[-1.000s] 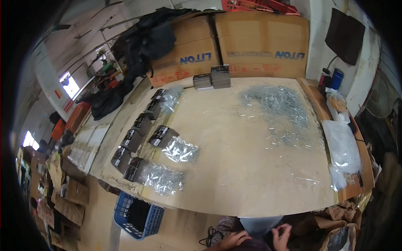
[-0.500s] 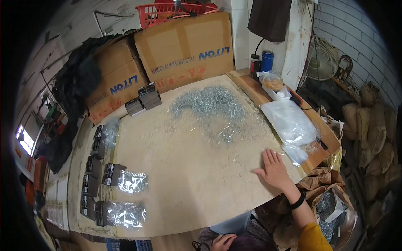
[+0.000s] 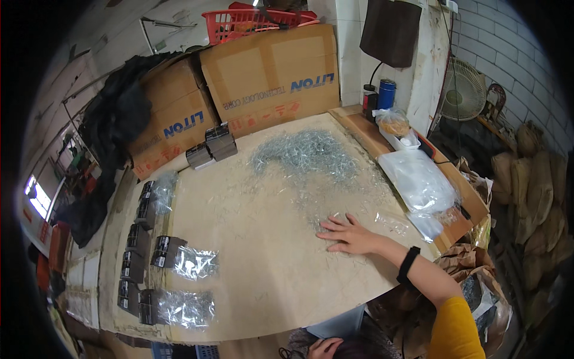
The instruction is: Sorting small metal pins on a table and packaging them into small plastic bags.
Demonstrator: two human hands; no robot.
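Note:
My right hand [image 3: 348,235] lies palm down on the pale tabletop [image 3: 257,251], fingers spread, over a thin scatter of small silvery metal pieces. Beyond its fingertips spreads a loose heap of thin, wire-like metal pieces [image 3: 305,154], too fine to make out singly. To the right of that hand, near the board's edge, lies a small patch of clear, shiny bits [image 3: 391,223]. At the lower edge my left hand [image 3: 324,348] shows only in part, low by dark clothing, its fingers curled together. Whatever it may hold is hidden.
Dark card stacks [image 3: 134,238] and clear plastic bags [image 3: 197,263] line the left side. Cardboard boxes [image 3: 272,78] wall off the back. On the right, a wooden ledge [image 3: 359,127] bears a stack of clear bags [image 3: 415,179]. A paper sack [image 3: 472,257] stands below.
My right hand has moved left and inward from the right edge of the table, with its forearm now reaching across. The shiny bits beside it now show. The view has shifted slightly.

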